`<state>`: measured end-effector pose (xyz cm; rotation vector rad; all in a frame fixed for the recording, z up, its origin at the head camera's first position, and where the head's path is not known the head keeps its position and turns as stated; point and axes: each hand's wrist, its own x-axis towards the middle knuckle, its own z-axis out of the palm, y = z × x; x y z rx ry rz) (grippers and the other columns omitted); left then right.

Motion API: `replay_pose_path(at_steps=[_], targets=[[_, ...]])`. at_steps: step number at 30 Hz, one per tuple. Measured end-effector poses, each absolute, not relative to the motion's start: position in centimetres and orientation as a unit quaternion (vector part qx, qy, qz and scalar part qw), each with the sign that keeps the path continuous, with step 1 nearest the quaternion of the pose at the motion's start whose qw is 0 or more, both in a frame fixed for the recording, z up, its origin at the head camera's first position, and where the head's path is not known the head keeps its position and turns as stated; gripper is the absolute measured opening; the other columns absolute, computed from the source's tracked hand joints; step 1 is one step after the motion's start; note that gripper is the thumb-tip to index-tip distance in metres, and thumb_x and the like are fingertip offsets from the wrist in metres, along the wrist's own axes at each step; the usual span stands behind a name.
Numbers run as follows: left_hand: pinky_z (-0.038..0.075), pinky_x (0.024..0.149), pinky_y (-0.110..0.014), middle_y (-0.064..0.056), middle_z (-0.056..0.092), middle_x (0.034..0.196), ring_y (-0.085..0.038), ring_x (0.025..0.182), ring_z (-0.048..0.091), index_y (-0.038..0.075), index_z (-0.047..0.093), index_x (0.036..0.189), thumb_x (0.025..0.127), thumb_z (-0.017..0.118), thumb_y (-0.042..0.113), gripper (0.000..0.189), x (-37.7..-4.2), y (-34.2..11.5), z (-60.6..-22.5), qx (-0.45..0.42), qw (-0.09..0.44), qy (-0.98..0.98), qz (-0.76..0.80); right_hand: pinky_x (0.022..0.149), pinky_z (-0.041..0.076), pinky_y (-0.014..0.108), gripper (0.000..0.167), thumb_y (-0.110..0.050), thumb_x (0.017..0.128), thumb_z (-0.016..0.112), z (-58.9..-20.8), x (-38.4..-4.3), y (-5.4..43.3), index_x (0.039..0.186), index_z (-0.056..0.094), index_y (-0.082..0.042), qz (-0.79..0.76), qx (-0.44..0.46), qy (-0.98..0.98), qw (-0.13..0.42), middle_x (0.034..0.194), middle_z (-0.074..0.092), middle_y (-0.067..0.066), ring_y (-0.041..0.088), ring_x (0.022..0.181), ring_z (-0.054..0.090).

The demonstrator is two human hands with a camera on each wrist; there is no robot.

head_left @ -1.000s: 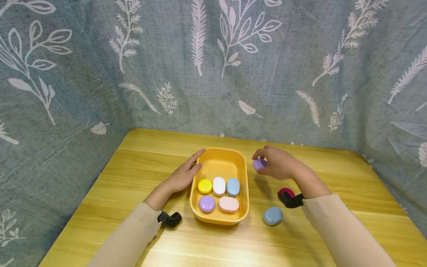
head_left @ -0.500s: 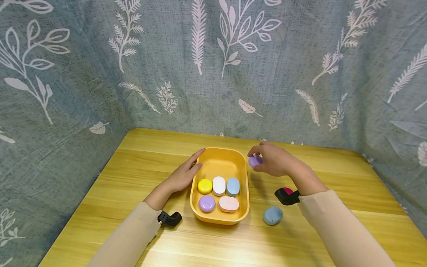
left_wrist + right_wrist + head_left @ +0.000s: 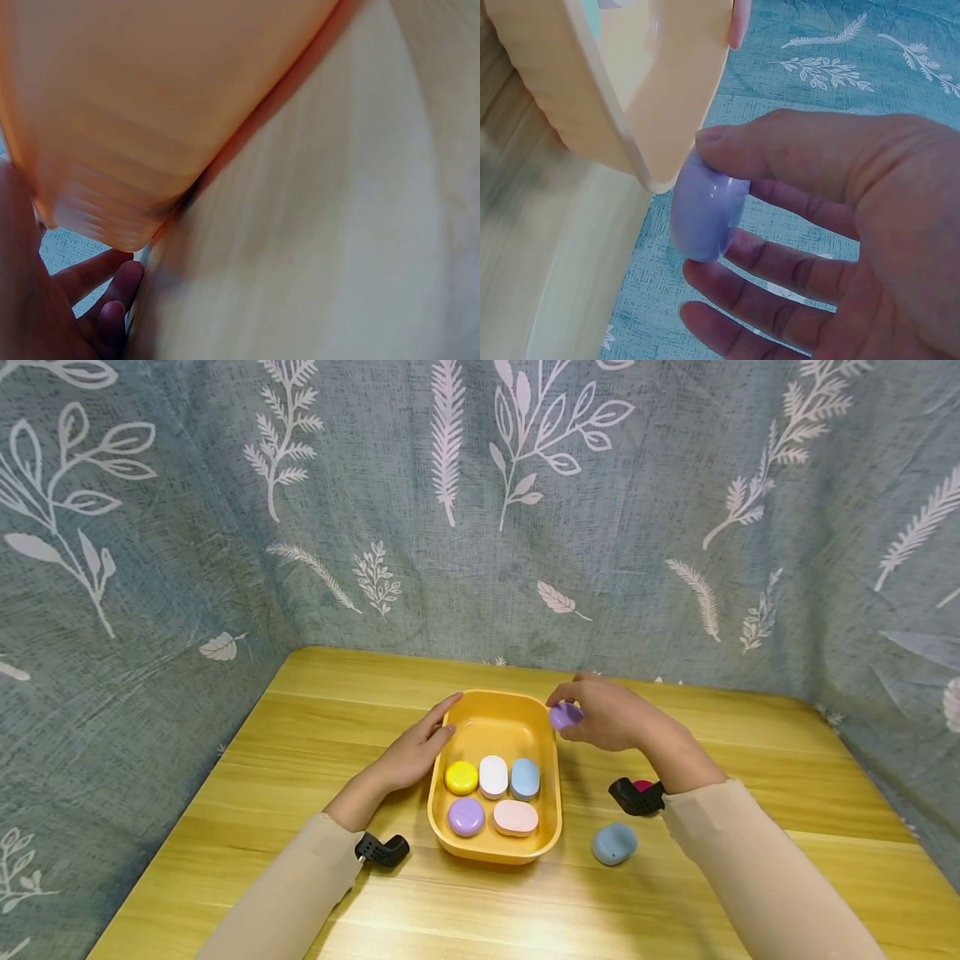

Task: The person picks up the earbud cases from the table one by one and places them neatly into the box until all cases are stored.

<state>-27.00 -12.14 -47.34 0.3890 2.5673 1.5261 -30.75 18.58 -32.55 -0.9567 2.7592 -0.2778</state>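
Note:
My right hand (image 3: 611, 714) pinches a smooth, rounded purple piece (image 3: 709, 206) between thumb and fingers. It hovers at the tray's far right corner, and the right wrist view shows it close beside the rim. At the left side of the yellow tray (image 3: 495, 852), my left hand (image 3: 408, 756) holds the wall near the far corner, thumb over the rim. Inside the tray lie a round yellow piece (image 3: 461, 777), a white oval one (image 3: 493, 777), a blue oval one (image 3: 525, 778), a purple round one (image 3: 466, 817) and a pink oval one (image 3: 515, 817).
A grey-blue rounded piece (image 3: 614, 844) lies on the wooden table (image 3: 322, 718) right of the tray. Behind the right wrist camera (image 3: 637, 797), a dark pink piece (image 3: 643, 785) is partly hidden. Patterned cloth (image 3: 480, 593) hangs behind the table.
My right hand has moved left and slightly away from me with the purple piece, from beside the tray to its rim. The left hand and the tray have stayed put.

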Motion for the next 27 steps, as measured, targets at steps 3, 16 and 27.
replay_pose_path(at_steps=[3, 16, 27], targets=[[0.023, 0.128, -0.055, -0.003, 0.023, 0.173, -0.030, 0.159, 0.024, 0.047, 0.019, 0.164, 0.114, 0.036, 0.038, 0.053, -27.0, -12.2, -47.4, 0.129, 0.064, 0.851, 0.505, 0.088, 0.052, 0.046, 0.038, -0.017, 0.093, 0.075, -32.6, -30.9, 18.4, 0.130, 0.071, -0.010, -0.093, -0.327, 0.935, 0.102, 0.117, 0.062, 0.016, 0.026, 0.093, 0.059], [0.023, 0.128, -0.055, -0.003, 0.024, 0.173, -0.030, 0.159, 0.024, 0.052, 0.019, 0.162, 0.114, 0.037, 0.038, 0.053, -27.3, -12.3, -47.4, 0.128, 0.065, 0.853, 0.502, 0.091, 0.051, 0.047, 0.038, -0.017, 0.094, 0.075, -32.6, -31.1, 17.3, 0.131, 0.071, -0.010, -0.090, -0.334, 0.933, 0.097, 0.118, 0.063, 0.014, 0.028, 0.098, 0.059], [0.023, 0.128, -0.055, -0.002, 0.024, 0.173, -0.030, 0.159, 0.025, 0.052, 0.019, 0.162, 0.113, 0.036, 0.041, 0.053, -27.4, -12.3, -47.4, 0.126, 0.066, 0.855, 0.499, 0.093, 0.052, 0.047, 0.040, -0.017, 0.094, 0.076, -32.8, -31.3, 16.2, 0.133, 0.070, -0.013, -0.083, -0.336, 0.933, 0.101, 0.122, 0.063, 0.014, 0.028, 0.102, 0.061]])
